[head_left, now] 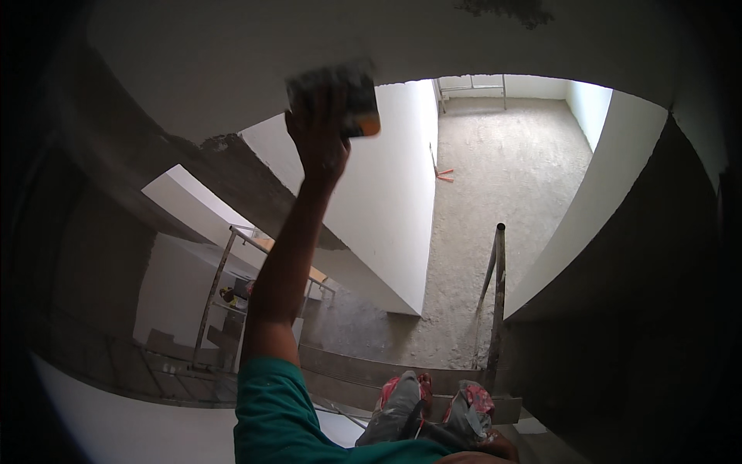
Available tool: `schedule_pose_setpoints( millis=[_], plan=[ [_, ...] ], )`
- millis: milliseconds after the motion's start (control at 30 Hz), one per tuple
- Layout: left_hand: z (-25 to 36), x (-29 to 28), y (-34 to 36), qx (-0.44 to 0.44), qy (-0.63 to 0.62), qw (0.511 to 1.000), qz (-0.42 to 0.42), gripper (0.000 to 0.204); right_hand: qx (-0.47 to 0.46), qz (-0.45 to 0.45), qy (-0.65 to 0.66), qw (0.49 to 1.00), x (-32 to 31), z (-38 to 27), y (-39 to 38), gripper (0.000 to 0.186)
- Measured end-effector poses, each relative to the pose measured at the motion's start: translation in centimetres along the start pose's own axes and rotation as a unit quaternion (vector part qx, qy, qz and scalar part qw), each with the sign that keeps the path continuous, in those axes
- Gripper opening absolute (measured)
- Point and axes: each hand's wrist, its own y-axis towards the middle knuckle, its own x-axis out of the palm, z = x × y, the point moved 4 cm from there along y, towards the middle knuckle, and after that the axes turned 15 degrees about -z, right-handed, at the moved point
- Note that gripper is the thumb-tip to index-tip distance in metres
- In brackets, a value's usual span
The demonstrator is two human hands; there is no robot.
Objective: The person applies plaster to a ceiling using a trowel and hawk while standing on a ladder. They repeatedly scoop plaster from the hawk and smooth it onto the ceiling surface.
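Observation:
My left arm, in a green sleeve, reaches far up and forward. At its end my left hand is closed on a flat rectangular trowel-like tool, dark and smeared grey with an orange corner. Motion blurs the tool, which is up against the pale wall surface overhead; I cannot tell its exact kind. Low at the bottom edge, a bit of bare skin that looks like my right hand shows beside my legs. Its fingers are hidden, and so is anything it may hold.
I am up on planks, my grey and red stained trousers below me. A metal scaffold post rises ahead on the right. Another scaffold frame stands left. White partition walls flank a dusty concrete floor far below.

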Motion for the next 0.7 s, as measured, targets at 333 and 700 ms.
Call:
schedule_pose_setpoints(
  millis=[333,700],
  plan=[
    [2.5,-11.0,7.2,0.05,0.075,0.992,0.089,0.079,-0.057,0.043,-0.016,0.997,-2.3,4.0,2.5,0.023],
    [4.2,-14.8,15.6,0.045,0.097,0.992,0.063,0.061,-0.109,0.051,-0.007,0.993,-4.8,9.1,5.8,0.024]
  ],
)
